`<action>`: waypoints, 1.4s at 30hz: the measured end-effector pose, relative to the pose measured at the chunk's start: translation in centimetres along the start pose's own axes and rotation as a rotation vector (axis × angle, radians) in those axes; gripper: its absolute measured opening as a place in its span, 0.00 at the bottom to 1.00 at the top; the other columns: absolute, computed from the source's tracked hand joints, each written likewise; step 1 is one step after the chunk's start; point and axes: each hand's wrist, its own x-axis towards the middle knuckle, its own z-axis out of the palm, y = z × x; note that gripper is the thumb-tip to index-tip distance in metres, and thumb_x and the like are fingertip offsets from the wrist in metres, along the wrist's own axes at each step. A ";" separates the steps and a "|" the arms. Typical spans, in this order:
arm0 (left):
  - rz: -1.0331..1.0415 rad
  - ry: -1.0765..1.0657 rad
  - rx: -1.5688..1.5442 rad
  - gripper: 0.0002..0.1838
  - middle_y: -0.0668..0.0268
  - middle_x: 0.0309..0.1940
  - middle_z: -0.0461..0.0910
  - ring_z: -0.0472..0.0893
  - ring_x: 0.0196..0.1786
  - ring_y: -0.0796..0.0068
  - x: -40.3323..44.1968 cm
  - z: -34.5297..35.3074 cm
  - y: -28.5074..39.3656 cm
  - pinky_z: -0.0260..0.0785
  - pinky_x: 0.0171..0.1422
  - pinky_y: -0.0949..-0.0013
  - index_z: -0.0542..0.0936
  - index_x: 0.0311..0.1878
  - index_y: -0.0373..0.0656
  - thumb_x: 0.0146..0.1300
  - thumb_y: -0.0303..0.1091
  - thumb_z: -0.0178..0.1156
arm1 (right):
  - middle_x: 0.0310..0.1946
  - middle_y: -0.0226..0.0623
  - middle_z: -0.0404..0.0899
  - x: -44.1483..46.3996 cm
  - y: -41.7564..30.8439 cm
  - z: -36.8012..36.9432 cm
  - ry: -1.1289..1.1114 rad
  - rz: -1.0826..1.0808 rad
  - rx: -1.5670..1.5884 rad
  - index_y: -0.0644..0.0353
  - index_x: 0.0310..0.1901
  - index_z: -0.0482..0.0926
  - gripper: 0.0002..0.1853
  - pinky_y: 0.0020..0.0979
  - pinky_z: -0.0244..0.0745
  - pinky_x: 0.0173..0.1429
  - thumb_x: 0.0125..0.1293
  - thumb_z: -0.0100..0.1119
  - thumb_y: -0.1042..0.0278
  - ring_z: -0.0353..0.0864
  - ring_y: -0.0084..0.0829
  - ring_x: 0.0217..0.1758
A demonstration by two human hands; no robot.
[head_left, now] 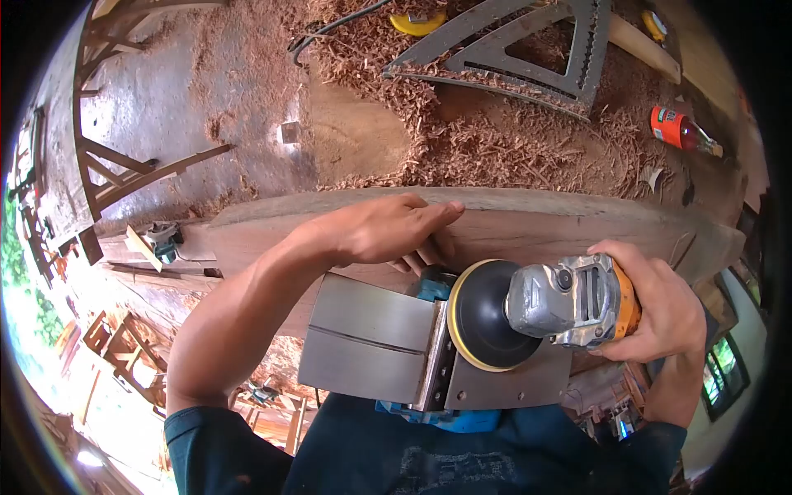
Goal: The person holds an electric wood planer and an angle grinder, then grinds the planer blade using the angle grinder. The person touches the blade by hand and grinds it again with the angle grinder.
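Note:
My right hand (660,305) is wrapped round the orange and grey body of an angle grinder (569,299), whose round black pad (488,315) with a yellow rim lies over the middle of a blue electric planer (474,421). The planer rests sole up against my body, its flat metal plates (371,330) showing on both sides of the pad. My left hand (396,231) is bent over the planer's far edge, above a long wooden beam (528,231). Its thumb and one finger point right, and the other fingers curl down, partly hidden. What it holds, if anything, is hidden.
Beyond the beam, wood shavings (511,157) cover the worktop, with a grey triangular square (528,58), a yellow tape measure (418,22) and a red-labelled bottle (683,130). Another power tool (163,241) sits at the left. Wooden frames (124,173) stand farther left.

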 end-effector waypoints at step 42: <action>0.032 -0.026 0.030 0.45 0.47 0.58 0.80 0.86 0.54 0.58 -0.4 -0.2 -0.1 0.78 0.61 0.61 0.74 0.65 0.32 0.73 0.70 0.38 | 0.43 0.46 0.83 0.3 -1.1 -0.4 -0.034 0.000 -0.065 0.58 0.65 0.68 0.49 0.42 0.80 0.47 0.38 0.82 0.61 0.86 0.52 0.43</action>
